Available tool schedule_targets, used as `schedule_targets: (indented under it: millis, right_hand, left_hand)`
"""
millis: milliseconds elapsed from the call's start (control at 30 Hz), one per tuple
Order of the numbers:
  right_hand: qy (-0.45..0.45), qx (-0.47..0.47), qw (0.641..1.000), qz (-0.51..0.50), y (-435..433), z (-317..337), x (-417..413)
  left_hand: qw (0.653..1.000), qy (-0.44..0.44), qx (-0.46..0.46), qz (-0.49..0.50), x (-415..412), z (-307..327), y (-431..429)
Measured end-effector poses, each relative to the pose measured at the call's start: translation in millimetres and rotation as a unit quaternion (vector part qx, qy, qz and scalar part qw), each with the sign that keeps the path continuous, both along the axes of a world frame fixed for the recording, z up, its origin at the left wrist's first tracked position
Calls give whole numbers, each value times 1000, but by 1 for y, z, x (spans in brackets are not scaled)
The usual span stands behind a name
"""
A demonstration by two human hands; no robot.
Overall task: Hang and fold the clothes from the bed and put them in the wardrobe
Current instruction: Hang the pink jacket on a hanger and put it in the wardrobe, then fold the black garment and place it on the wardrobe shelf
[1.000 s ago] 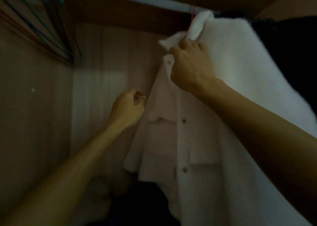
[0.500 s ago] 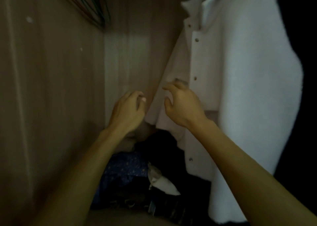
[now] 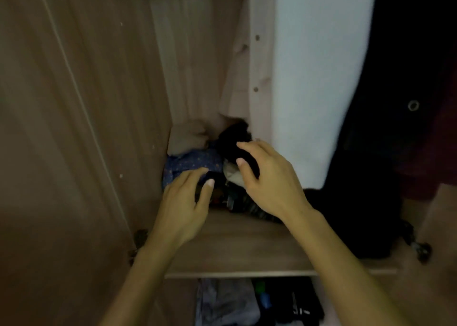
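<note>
Folded clothes [image 3: 227, 303] lie under the wardrobe shelf [image 3: 247, 246]. Above the shelf, the left hand [image 3: 183, 202] and right hand [image 3: 269, 179] hover, each grip open, fingers loosely spread, holding nothing, over a heap of clothes [image 3: 195, 163]. Beyond, the white shirt [image 3: 319, 78] hangs beside dark garments [image 3: 408, 53].

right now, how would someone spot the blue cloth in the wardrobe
Find the wooden shelf below the hanging white shirt. The blue cloth lies in the pile at its left, just beyond the left hand. Only it has small pale dots.
</note>
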State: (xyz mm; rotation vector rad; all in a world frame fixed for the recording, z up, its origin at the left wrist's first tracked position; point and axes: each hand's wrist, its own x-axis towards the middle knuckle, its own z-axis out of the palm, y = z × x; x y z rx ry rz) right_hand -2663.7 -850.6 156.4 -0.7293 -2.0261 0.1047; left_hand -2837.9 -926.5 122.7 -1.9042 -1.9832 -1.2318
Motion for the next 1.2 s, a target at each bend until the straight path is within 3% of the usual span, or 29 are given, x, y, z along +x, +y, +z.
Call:
schedule_targets:
  millis: [433,733,1033,1200]
  right_hand:
    - [12,-115,988,-106,-84,-115,106]
    - [-11,-219,940,-260,-209,-188,149]
    - [-14,-244,871,-427,-364,-215,216]
    - [-15,-215,810,-545,-460,-221,280]
  left_hand:
    - [994,-50,-56,-76,54,-67,-85]
    - [968,-42,-110,-224,94,-129,-128]
    - [894,-38,-179,-409,201,-172,-207]
    - [835,21,-193,-515,281,-173,-264]
